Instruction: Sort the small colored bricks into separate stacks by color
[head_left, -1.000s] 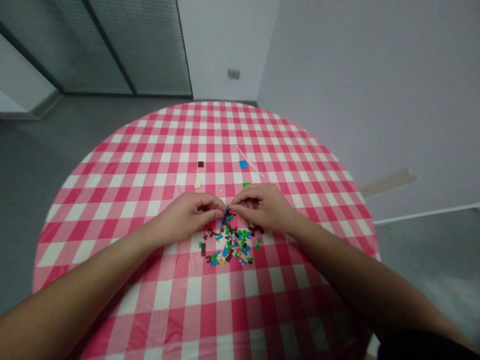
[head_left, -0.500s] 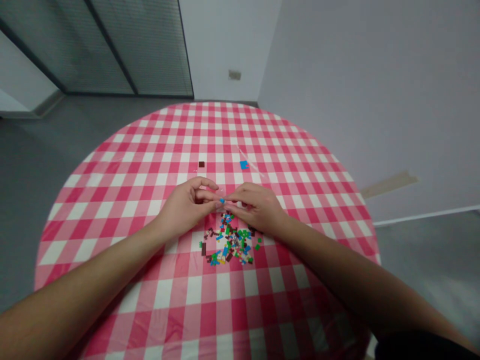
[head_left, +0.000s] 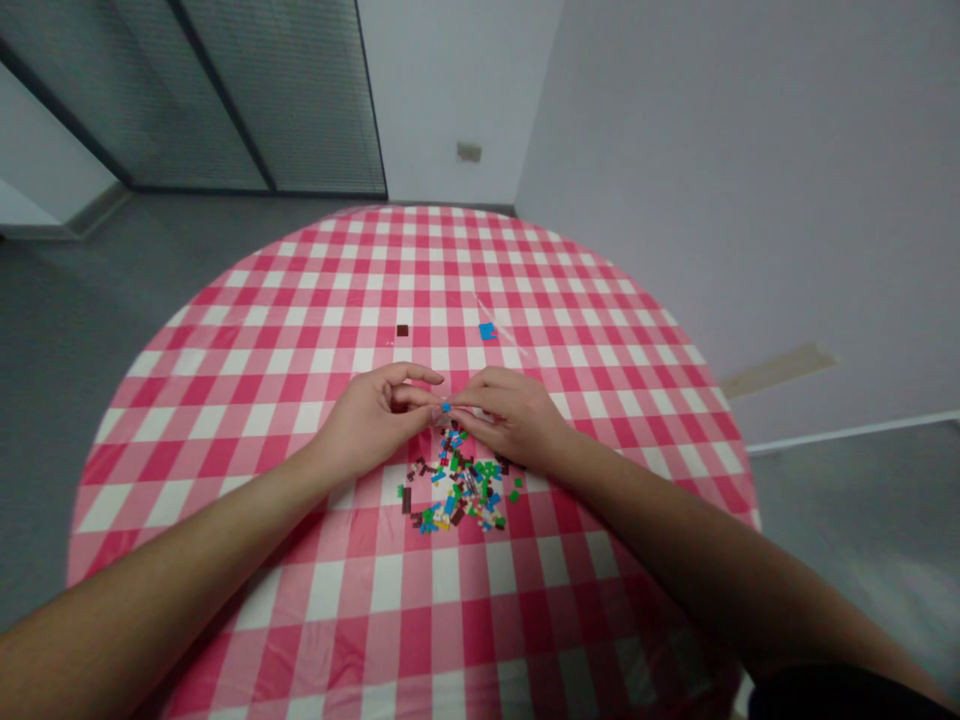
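Observation:
A tiny blue building brick [head_left: 446, 407] is pinched between the fingertips of both hands, just above the table. From the left, my left hand [head_left: 382, 408] closes thumb and fingers on it, with the index finger arched over. On the other side, my right hand [head_left: 514, 410] grips it between thumb and fingertips. Whether it is one brick or several joined ones is too small to tell. Right below the hands lies a loose pile of small building bricks [head_left: 457, 490] in blue, green, brown, white and yellow.
Beyond the hands lie a dark brown square piece [head_left: 403, 330] and a blue flat piece [head_left: 487, 331]. A red and white checked cloth [head_left: 375, 580] covers the round table. A wall [head_left: 750, 200] stands close on the right, and a glass partition [head_left: 285, 90] rises at the back left.
Both hands have shifted slightly towards me with the blue brick between them. My left index finger reaches a little further right. The pile and the two far pieces stay put.

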